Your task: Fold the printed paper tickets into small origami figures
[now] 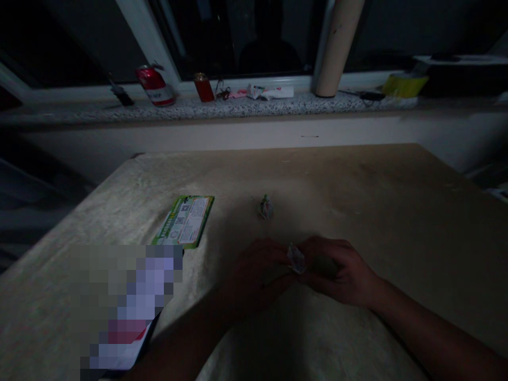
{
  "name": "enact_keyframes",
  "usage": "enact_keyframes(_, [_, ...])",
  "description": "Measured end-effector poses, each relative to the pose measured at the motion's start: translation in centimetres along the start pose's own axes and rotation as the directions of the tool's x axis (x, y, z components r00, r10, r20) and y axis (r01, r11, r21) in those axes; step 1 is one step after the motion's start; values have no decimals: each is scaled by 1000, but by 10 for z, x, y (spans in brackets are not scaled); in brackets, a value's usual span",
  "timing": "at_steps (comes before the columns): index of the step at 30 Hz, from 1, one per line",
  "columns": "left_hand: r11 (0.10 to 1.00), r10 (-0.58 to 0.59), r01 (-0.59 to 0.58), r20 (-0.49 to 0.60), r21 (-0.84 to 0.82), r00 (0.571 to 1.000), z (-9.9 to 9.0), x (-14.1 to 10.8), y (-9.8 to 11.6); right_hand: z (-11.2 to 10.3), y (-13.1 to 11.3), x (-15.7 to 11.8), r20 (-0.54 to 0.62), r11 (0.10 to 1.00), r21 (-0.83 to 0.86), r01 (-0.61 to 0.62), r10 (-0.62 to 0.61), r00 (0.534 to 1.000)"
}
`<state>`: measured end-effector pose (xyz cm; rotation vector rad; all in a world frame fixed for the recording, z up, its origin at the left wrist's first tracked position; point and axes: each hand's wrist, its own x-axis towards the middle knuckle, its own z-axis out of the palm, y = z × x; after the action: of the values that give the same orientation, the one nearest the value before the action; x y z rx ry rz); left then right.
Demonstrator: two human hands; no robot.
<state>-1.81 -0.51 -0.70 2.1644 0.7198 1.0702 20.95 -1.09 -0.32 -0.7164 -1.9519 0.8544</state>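
Observation:
Low over the table, my left hand and my right hand meet at their fingertips. Between them is a small piece of clear plastic, pinched from both sides. It looks like a little transparent wrapper or bag, but the dim light hides what exactly it is. Just beyond my hands lies a small crumpled thing with green, white and reddish patches. To the left of it rests a green card-like packet with printed text and square codes.
A phone-like device, partly blurred out, lies left of my left forearm. Along the speckled windowsill stand a red can, an orange-red lighter-like object, a cardboard tube and a yellow item.

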Motion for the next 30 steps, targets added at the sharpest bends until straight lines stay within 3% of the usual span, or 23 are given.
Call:
enact_keyframes(4, [998,37,-39,-41,-54,998,0,1,0,1,1,0,-41,1000,16,14,-14,999])
enact_keyframes(10, [991,-2,-6,-63,-136,998,2,2,3,1,2,0,-30,999,49,-18,19,999])
enact_keyframes(19, [982,24,-24,-3,-188,1000,2,5,5,-3,-1,0,26,995,100,10,-12,1000])
enact_keyframes(30, [983,-102,83,-113,-163,988,7,5,10,2,1,-2,-44,978,196,-71,81,996])
